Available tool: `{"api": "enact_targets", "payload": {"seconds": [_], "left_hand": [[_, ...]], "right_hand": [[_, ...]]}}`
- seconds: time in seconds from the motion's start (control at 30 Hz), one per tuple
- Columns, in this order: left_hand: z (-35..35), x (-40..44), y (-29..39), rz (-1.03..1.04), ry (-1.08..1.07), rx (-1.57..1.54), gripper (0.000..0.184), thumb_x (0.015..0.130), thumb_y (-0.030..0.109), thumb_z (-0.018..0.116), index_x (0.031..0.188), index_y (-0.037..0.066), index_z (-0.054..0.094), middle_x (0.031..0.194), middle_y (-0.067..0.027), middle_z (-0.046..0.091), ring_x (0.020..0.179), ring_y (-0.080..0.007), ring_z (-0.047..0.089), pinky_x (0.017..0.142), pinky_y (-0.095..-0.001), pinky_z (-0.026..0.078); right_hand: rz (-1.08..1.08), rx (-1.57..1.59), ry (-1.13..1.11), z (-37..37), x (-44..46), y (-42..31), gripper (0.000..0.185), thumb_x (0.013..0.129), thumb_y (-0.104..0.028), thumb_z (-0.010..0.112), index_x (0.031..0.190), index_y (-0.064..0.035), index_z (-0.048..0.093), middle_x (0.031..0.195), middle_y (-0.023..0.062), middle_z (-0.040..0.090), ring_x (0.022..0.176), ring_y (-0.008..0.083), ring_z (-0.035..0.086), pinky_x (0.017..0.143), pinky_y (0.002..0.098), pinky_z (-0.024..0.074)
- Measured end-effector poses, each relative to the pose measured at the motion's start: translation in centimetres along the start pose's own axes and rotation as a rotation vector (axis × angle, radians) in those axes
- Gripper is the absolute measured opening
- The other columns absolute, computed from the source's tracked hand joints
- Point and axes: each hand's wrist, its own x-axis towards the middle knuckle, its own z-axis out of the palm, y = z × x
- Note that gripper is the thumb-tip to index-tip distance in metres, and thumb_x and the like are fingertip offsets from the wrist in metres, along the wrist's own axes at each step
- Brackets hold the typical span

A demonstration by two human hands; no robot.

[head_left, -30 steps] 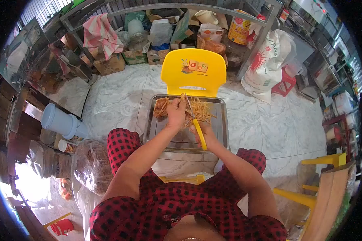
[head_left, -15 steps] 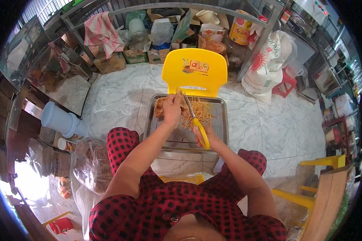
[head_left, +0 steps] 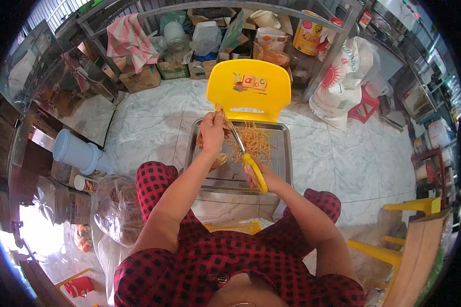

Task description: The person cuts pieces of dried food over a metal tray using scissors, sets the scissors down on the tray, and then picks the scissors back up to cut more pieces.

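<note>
Over the left part of a metal tray, my left hand pinches a flat, brownish dried food piece, its exact kind unclear. My right hand grips yellow-handled scissors, whose blades point up and left to the held piece. Whether the blades touch the piece is hard to see. Thin, light-brown cut strips are heaped on the tray right of the blades. Another brown piece lies below my left wrist, and more are partly hidden by that hand.
A yellow chair back rises just beyond the tray. Boxes and bags fill the rack behind, with a white sack at right. White buckets and a plastic-wrapped bundle stand left; yellow stool legs show at lower right.
My left hand has shifted slightly left and up with the dried piece, uncovering a brown piece below the wrist. The scissors stay in my right hand, nearly in place.
</note>
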Motion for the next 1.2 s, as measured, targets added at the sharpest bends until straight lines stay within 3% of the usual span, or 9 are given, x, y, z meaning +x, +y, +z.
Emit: {"api": "enact_targets", "payload": {"seconds": [0.2, 0.47, 0.8, 1.0, 1.07, 1.2], "left_hand": [[0.5, -0.6, 0.6, -0.073, -0.019, -0.004, 0.021, 0.091, 0.020, 0.049, 0.080, 0.002, 0.053, 0.062, -0.0041, 0.056, 0.044, -0.0104, 0.053, 0.036, -0.0223, 0.038], [0.3, -0.3, -0.1, -0.070, -0.048, -0.071, 0.017, 0.091, 0.018, 0.048, 0.087, 0.002, 0.051, 0.066, -0.0033, 0.056, 0.042, -0.0107, 0.054, 0.033, -0.0225, 0.040], [0.2, -0.8, 0.1, -0.102, -0.037, 0.051, 0.022, 0.091, 0.022, 0.049, 0.081, 0.003, 0.053, 0.060, -0.0032, 0.055, 0.043, -0.0089, 0.050, 0.037, -0.0223, 0.038], [1.0, -1.3, -1.2, 0.005, -0.069, -0.042, 0.020, 0.089, 0.021, 0.053, 0.083, 0.002, 0.056, 0.064, -0.0007, 0.054, 0.044, -0.0075, 0.049, 0.037, -0.0229, 0.040], [1.0, -1.4, -0.8, -0.089, -0.071, -0.015, 0.019, 0.089, 0.019, 0.053, 0.083, 0.001, 0.056, 0.066, -0.0004, 0.055, 0.044, -0.0072, 0.048, 0.037, -0.0229, 0.040], [1.0, -1.4, -1.2, -0.081, -0.082, -0.019, 0.020, 0.089, 0.019, 0.052, 0.083, 0.000, 0.056, 0.066, -0.0006, 0.055, 0.045, -0.0075, 0.050, 0.037, -0.0223, 0.041]], "right_hand": [[0.046, 0.073, 0.002, -0.5, 0.1, 0.3, 0.052, 0.085, -0.045, 0.053, 0.117, -0.0053, 0.044, 0.061, -0.0027, 0.043, 0.051, 0.0080, 0.047, 0.046, 0.0235, 0.0421], [0.063, 0.018, 0.156, 0.0, 0.0, 0.7, 0.051, 0.082, -0.048, 0.058, 0.106, -0.0033, 0.055, 0.057, -0.0004, 0.047, 0.042, 0.0090, 0.045, 0.039, 0.0233, 0.0396], [0.001, 0.053, 0.120, 0.4, 0.6, 1.4, 0.052, 0.081, -0.049, 0.057, 0.106, -0.0035, 0.053, 0.057, -0.0010, 0.046, 0.043, 0.0085, 0.046, 0.041, 0.0232, 0.0405], [-0.001, -0.011, 0.124, -0.4, 1.6, 2.1, 0.053, 0.082, -0.053, 0.054, 0.101, -0.0039, 0.052, 0.056, -0.0013, 0.045, 0.043, 0.0093, 0.046, 0.041, 0.0243, 0.0398], [0.014, 0.023, 0.143, -0.2, 1.3, 1.6, 0.051, 0.082, -0.052, 0.054, 0.098, -0.0036, 0.053, 0.055, -0.0010, 0.045, 0.043, 0.0094, 0.046, 0.040, 0.0247, 0.0394], [0.022, 0.013, 0.148, 0.0, 0.9, 1.1, 0.051, 0.082, -0.051, 0.056, 0.099, -0.0029, 0.054, 0.054, -0.0005, 0.045, 0.042, 0.0098, 0.047, 0.039, 0.0248, 0.0390]]}}
